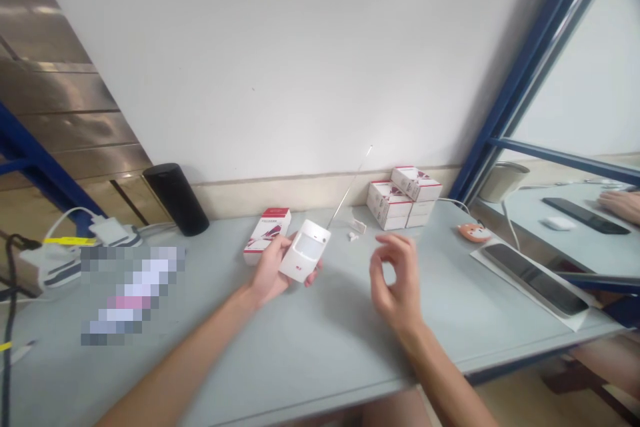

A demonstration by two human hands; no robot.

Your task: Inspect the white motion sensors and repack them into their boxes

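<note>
My left hand (270, 272) is wrapped round a white motion sensor (303, 261), its thumb along the near side and fingertips showing at the right edge. From the sensor's top a thin metal antenna (345, 197) stretches up and to the right. My right hand (403, 280) hovers over the desk to the right, thumb and fingers curled into a ring; I see nothing in them. Small white parts (353, 237) and a little white bracket (359, 226) lie on the desk between the hands. Just behind my left hand is a red-and-white box (269, 232).
Several similar boxes (400, 203) are stacked against the wall. A black cylinder (177, 200) and white power strips (113, 233) stand at left. On the right are an orange animal-shaped item (474, 232) and a dark phone (535, 278). Another person's hand (620, 203) shows beyond the blue frame (525, 67).
</note>
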